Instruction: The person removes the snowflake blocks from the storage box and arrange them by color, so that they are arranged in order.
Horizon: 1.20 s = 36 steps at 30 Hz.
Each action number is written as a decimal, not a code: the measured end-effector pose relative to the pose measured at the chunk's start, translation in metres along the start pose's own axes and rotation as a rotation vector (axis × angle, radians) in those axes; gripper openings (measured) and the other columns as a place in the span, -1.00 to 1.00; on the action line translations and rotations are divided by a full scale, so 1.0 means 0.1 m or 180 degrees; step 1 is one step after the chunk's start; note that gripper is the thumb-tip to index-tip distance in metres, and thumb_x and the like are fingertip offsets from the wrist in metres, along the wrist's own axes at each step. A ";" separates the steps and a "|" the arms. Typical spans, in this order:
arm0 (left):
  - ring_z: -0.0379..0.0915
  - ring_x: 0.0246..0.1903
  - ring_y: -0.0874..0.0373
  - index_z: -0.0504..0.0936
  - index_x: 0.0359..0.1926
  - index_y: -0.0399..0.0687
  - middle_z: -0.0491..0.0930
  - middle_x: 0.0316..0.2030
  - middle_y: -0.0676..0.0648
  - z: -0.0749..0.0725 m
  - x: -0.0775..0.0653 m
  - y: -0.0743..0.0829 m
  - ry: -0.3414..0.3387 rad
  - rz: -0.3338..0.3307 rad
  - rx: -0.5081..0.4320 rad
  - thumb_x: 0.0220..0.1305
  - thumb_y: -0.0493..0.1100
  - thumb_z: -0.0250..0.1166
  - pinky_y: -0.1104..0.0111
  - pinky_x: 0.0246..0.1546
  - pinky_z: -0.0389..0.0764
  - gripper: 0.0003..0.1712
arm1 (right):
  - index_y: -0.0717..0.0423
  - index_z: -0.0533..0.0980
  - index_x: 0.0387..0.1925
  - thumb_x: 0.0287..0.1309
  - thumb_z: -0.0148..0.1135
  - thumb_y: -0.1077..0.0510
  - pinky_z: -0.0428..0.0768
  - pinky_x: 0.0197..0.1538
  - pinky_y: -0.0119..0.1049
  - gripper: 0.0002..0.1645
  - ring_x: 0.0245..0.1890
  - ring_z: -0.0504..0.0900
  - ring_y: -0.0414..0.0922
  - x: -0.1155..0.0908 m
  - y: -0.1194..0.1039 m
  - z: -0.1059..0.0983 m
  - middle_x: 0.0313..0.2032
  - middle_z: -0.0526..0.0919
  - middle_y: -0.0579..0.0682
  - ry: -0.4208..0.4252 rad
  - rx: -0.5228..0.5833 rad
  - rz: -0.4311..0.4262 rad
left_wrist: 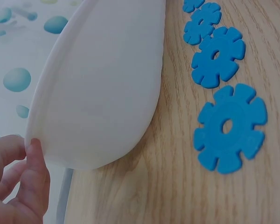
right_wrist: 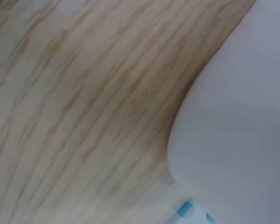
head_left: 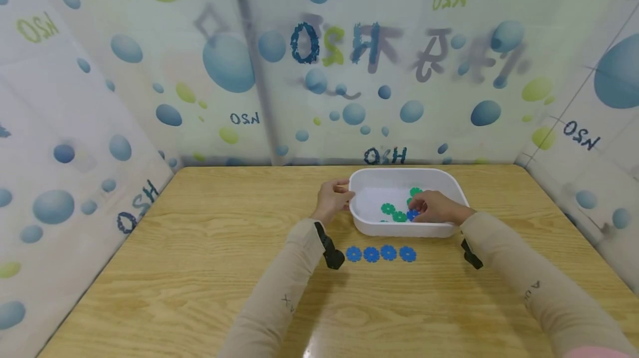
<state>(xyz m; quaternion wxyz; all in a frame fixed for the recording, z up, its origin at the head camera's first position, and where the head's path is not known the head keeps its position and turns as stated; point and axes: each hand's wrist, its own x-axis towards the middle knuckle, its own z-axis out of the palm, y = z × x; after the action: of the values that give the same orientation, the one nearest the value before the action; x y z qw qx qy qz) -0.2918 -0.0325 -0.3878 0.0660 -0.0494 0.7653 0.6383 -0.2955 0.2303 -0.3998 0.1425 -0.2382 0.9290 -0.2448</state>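
Note:
A white plastic tub (head_left: 406, 229) stands on the table with several green notched discs (head_left: 399, 217) inside. My left hand (head_left: 333, 200) pinches the tub's left rim between thumb and fingers; the left wrist view shows the fingers (left_wrist: 35, 182) at that rim. Inside the tub at the right, my right hand (head_left: 435, 207) has its thumb and fingertips around a blue notched disc (head_left: 412, 215), partly covered by the fingers. On the table in front of the tub, several blue notched discs (left_wrist: 231, 128) lie flat in a row. The right wrist view does not show the right hand.
The wooden table (head_left: 224, 247) reaches back to a wall sheet (head_left: 319, 97) printed with bubbles and letters. Similar sheets stand at both sides. Close to the right wrist camera is the tub's outer wall (right_wrist: 238, 121).

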 end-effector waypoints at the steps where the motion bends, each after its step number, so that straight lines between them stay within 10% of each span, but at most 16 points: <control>1: 0.52 -0.31 -0.13 0.47 0.04 -0.17 0.44 -0.32 -0.14 0.00 0.00 0.00 -0.0005 0.0004 -0.0010 0.09 -0.36 0.22 0.35 -0.47 0.62 -0.57 | 0.26 0.52 -0.24 -0.06 0.28 0.23 0.48 -0.25 -0.29 -0.72 -0.37 0.42 -0.13 0.00 0.00 0.00 -0.41 0.50 -0.04 -0.0006 0.0001 -0.0004; 36: 0.52 -0.33 -0.11 0.48 0.03 -0.18 0.45 -0.33 -0.13 0.00 -0.03 0.02 0.0037 0.0042 0.0073 0.09 -0.35 0.22 0.38 -0.52 0.61 -0.59 | 0.41 0.39 -0.15 0.10 0.11 0.32 0.60 -0.26 -0.32 -0.73 -0.29 0.55 -0.01 -0.44 -0.23 -0.24 -0.24 0.51 0.21 0.0723 0.1213 -0.0213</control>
<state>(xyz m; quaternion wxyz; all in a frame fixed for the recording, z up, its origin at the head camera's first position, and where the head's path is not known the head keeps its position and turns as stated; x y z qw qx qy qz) -0.2893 -0.0322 -0.3852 0.0578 -0.0472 0.7732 0.6297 -0.2587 0.2445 -0.3607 0.0711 -0.2086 0.8676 -0.4458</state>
